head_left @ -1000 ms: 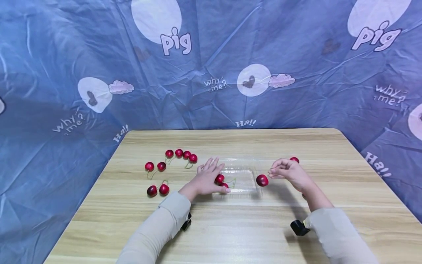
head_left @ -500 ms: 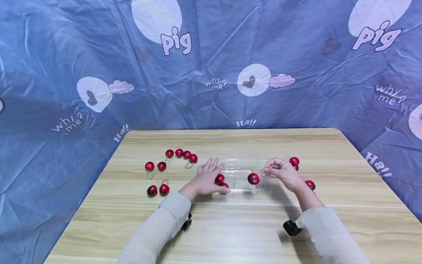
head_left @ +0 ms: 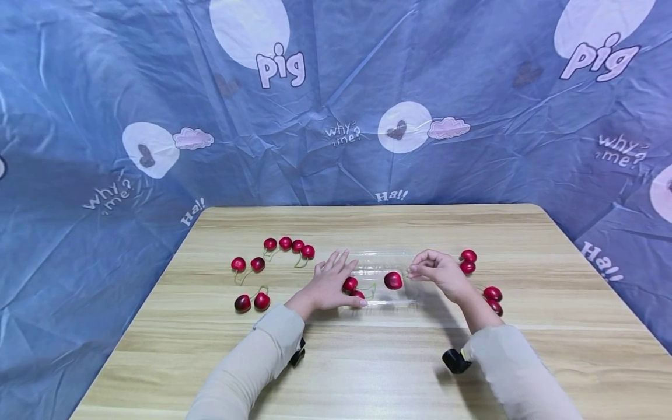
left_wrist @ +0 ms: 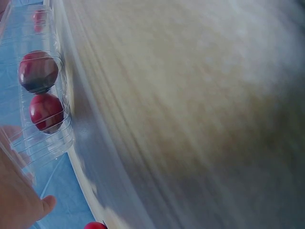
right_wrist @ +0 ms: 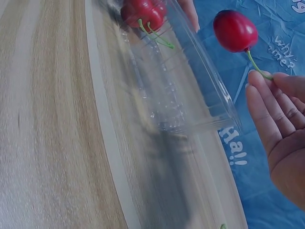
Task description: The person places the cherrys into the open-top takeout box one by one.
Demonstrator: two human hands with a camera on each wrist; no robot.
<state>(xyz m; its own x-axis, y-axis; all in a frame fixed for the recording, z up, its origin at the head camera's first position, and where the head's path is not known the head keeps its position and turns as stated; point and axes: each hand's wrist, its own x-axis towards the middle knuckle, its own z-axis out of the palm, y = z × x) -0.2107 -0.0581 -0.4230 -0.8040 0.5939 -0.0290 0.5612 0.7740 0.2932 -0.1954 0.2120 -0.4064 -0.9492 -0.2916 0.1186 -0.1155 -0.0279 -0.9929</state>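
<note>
A clear plastic box (head_left: 406,255) sits mid-table, with two joined cherries (head_left: 350,284) in its left part, their green stems pointing right. My left hand (head_left: 328,286) rests with spread fingers over the box's left end. In the left wrist view, part of this hand (left_wrist: 19,195) shows beside the box wall (left_wrist: 64,138). My right hand (head_left: 440,275) pinches a green stem between thumb and fingertips at the box's right end. From that stem a dark red cherry (head_left: 393,280) extends leftward over the box. The right wrist view shows this cherry (right_wrist: 235,31) above the rim.
Several cherries lie in pairs left of the box, including a near pair (head_left: 261,301), a middle pair (head_left: 257,265) and ones farther back (head_left: 285,243). Right of my right hand are two more pairs, one farther back (head_left: 468,256) and one nearer (head_left: 492,293). Blue printed cloth (head_left: 336,169) hangs behind the wooden table (head_left: 357,373).
My right hand has moved left, bringing the cherry from the box's right edge to over its inside. Cherries on the right have come into view behind it. My left hand stays put.
</note>
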